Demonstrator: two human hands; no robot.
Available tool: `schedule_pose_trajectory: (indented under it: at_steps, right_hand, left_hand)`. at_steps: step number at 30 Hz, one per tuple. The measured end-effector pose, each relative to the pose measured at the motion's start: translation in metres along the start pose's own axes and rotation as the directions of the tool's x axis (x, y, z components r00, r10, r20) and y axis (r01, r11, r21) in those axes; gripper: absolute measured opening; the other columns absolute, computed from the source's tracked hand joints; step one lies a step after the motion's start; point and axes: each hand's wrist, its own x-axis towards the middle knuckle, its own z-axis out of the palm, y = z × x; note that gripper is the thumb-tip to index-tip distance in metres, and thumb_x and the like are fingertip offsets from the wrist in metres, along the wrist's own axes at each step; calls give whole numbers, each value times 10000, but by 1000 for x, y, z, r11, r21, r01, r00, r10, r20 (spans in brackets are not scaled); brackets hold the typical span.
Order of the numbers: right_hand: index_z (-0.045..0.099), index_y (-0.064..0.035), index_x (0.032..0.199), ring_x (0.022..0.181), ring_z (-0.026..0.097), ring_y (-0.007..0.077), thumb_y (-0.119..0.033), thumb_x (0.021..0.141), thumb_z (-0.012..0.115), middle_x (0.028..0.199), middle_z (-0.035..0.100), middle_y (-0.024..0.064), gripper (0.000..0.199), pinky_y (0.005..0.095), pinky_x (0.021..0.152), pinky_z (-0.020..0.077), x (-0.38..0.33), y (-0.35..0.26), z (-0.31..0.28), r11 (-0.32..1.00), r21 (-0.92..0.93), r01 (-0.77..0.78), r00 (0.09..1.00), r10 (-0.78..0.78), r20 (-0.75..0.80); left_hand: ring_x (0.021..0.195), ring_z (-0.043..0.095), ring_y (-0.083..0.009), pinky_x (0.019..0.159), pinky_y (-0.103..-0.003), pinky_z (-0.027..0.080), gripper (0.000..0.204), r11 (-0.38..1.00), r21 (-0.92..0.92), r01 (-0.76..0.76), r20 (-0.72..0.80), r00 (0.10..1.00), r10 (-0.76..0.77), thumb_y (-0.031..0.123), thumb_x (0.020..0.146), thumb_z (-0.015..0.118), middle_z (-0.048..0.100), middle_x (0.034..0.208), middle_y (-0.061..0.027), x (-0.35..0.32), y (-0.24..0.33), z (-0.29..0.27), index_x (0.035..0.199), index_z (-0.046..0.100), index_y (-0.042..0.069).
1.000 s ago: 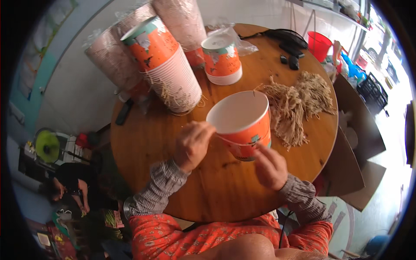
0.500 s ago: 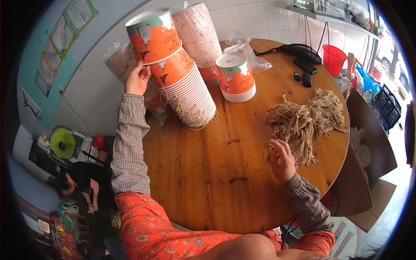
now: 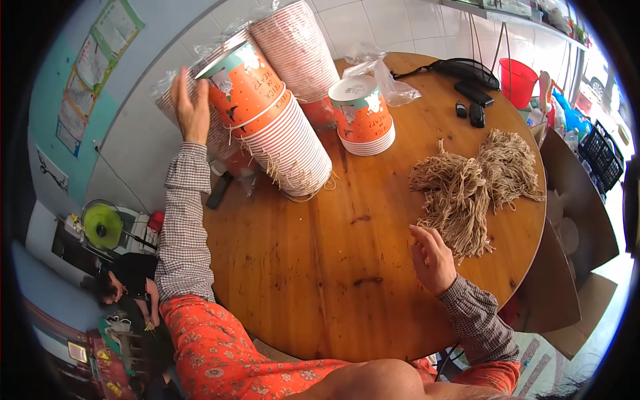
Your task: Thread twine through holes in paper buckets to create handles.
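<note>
In the head view, the left hand [image 3: 191, 110] is released, its fingers spread just beside the upper end of a tall stack of orange buckets [image 3: 280, 130]; whether it touches the stack, I cannot tell. The stack stands on the round wooden counter [image 3: 333, 287], with thin cords [image 3: 267, 165] hanging along its side. The right hand [image 3: 435, 261] is empty, fingers loosely curled, just beside the near end of a tan string bundle [image 3: 460, 193]. Between the tall stack and the bundle, farther back, stands a short stack of buckets [image 3: 362, 120]. Behind are plastic-wrapped buckets [image 3: 297, 50] and a clear bag [image 3: 399, 87]. A red pail [image 3: 517, 81] stands beyond the counter's far right edge.
</note>
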Motion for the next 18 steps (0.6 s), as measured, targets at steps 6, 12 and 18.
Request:
schedule_pose_trajectory:
  at_steps: [6,12,18]
  right_hand:
    - [524,-39,1247,764,638,271,18,845,572,1127,578,151,408,345,653,543,1,0,1,1000,16,-6,1000,6,17]
    - [530,-27,1233,706,623,203,12,858,576,1105,582,128,380,301,591,532,6,6,0,1000,24,3,1000,-2,-25]
    - [576,-32,1170,784,590,147,10,882,552,1038,603,83,292,261,635,503,73,-5,-15,1000,10,-23,1000,23,-14]
  left_hand:
    - [1373,291,-383,1108,-463,290,681,999,36,-24,49,999,22,366,934,590,288,1479,-235,-44,8,28,1485,291,99]
    - [1328,356,-421,1076,-484,336,586,979,3,-203,-84,976,203,147,898,618,328,1452,-258,-99,60,47,1418,379,19]
    - [1198,496,-343,1034,-416,408,488,936,-351,-18,453,872,187,57,809,666,536,1237,-143,-242,118,143,1274,518,29]
